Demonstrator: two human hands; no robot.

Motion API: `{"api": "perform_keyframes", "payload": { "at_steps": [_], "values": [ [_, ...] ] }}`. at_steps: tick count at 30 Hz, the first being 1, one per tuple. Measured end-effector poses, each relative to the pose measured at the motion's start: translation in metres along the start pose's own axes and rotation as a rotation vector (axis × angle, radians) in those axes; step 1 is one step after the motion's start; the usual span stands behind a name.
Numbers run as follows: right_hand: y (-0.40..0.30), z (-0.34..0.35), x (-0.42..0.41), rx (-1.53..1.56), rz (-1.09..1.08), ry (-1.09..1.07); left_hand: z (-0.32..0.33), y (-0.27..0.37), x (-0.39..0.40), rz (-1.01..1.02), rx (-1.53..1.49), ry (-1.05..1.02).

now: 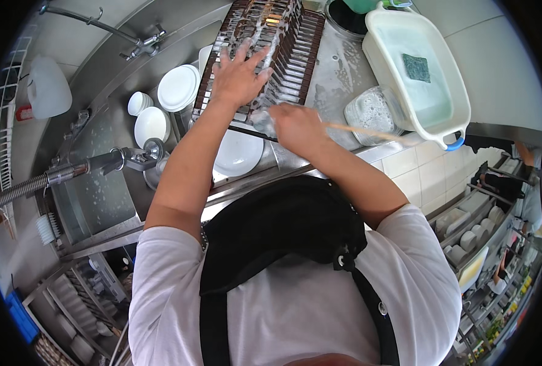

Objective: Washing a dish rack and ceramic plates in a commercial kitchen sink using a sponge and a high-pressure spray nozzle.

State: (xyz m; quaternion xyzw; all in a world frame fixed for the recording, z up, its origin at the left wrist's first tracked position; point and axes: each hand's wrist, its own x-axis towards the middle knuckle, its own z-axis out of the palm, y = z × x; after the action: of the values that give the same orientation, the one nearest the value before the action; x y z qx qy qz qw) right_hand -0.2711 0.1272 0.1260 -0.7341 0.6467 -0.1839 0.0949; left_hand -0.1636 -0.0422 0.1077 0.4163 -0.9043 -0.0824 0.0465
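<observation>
A brown slatted rack (300,68), streaked with suds, lies across the metal counter. My left hand (239,78) rests on its slats with fingers spread. At the rack's near edge my right hand (300,128) is closed around a thin wooden-looking stick (367,130), which is blurred and points right. A foamy whitish scrubbing head (262,121) shows beside that hand, against the slats; whether it belongs to the stick cannot be told. White plates (239,153) lie partly under the rack.
At right stands a white tub (463,100) of soapy water holding a green scouring pad (416,68), beside a clear container of suds (371,114). White bowls (152,126), stacked plates (178,88) and a spray hose (69,174) are at left. People work far right.
</observation>
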Motion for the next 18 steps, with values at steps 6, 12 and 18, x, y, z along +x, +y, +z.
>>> {"api": "perform_keyframes", "payload": {
  "at_steps": [6, 12, 18],
  "values": [
    [0.005, 0.038, -0.035, -0.012, 0.186, -0.161, -0.003, 0.004, 0.003, -0.008, 0.005, -0.003],
    [-0.004, 0.046, 0.002, 0.024, 0.315, -0.232, -0.002, 0.006, 0.002, -0.025, 0.016, -0.001],
    [-0.014, 0.044, 0.01, 0.205, 0.322, -0.072, -0.014, 0.009, -0.001, -0.05, 0.0, -0.089]
  ]
}}
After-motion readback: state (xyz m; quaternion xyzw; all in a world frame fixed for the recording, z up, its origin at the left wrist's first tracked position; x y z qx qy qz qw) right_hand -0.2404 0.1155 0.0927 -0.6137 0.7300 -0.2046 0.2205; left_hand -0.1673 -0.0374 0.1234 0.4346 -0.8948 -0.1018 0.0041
